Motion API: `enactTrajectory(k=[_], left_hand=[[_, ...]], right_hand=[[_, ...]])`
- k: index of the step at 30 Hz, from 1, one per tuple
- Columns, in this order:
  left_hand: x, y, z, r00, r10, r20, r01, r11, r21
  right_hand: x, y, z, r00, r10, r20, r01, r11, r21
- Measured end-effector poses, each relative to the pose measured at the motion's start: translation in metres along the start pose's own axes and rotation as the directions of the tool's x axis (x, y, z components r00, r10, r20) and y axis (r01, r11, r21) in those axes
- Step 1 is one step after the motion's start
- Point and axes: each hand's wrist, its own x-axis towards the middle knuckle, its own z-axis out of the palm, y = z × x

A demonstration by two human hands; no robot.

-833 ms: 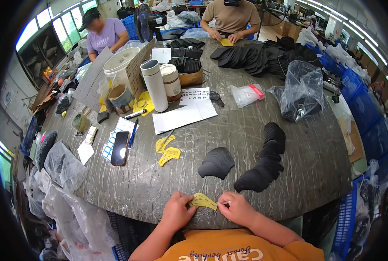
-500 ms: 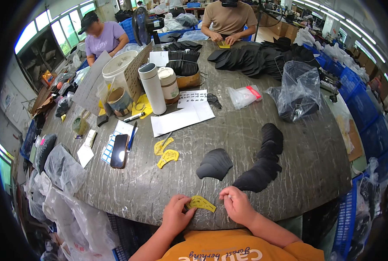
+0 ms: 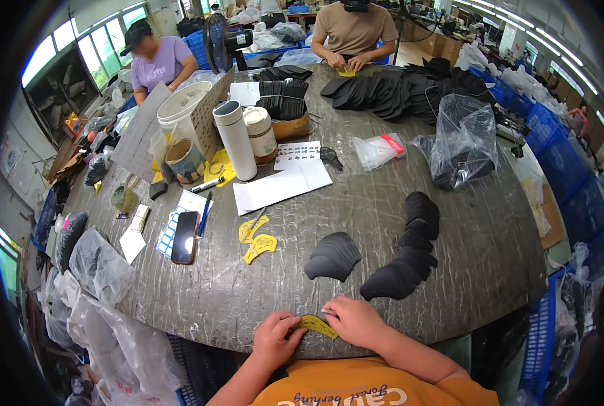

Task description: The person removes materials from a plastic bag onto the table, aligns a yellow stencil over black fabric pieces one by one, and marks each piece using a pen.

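Note:
A curved yellow template (image 3: 318, 326) lies at the table's near edge, with a dark edge showing along its far side. My left hand (image 3: 275, 337) is closed on the template's left end, thumb and fingers pinching it. My right hand (image 3: 357, 323) is at the template's right end, its fingers pinched round a slim pale-tipped tool (image 3: 328, 312) whose kind I cannot make out. Beyond my hands sits a small stack of curved black pieces (image 3: 333, 256). A longer fanned row of black pieces (image 3: 402, 268) lies to its right. Two more yellow templates (image 3: 260, 247) rest farther left.
A phone (image 3: 185, 237), a blue pen (image 3: 204, 215) and white paper (image 3: 282, 188) lie left of centre. Behind them stand a white bottle (image 3: 236, 141) and a jar (image 3: 260, 135). Two people work across the table, near a large black heap (image 3: 390, 95). Blue crates line the right.
My right hand has moved left and closer in, from beside the template to its right end. My left hand still holds the template, which has shifted slightly.

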Motion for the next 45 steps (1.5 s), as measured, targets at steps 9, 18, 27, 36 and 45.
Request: enactTrajectory(k=[9, 18, 27, 36, 45], left_hand=[[-0.002, 0.003, -0.002, 0.988, -0.131, 0.078, 0.135, 0.99, -0.05], [0.013, -0.019, -0.035, 0.884, 0.014, 0.468, 0.207, 0.885, -0.418], [-0.003, -0.027, -0.034, 0.805, -0.373, 0.461, 0.593, 0.516, -0.617], [-0.002, -0.03, -0.026, 0.81, -0.525, 0.263, 0.544, 0.502, -0.672], [0.014, -0.019, -0.02, 0.764, -0.622, 0.174, 0.643, 0.709, -0.29]], right_hand=[[-0.004, 0.002, 0.002, 1.0, -0.015, -0.002, 0.015, 0.999, 0.049], [-0.012, -0.006, 0.001, 0.994, 0.026, 0.103, -0.001, 0.972, -0.236], [-0.021, 0.0, -0.067, 0.923, -0.069, -0.378, -0.101, 0.906, -0.412], [0.055, 0.018, -0.011, 0.958, -0.054, -0.28, -0.102, 0.853, -0.511], [-0.005, -0.002, 0.015, 0.996, -0.089, 0.02, 0.091, 0.978, -0.189]])
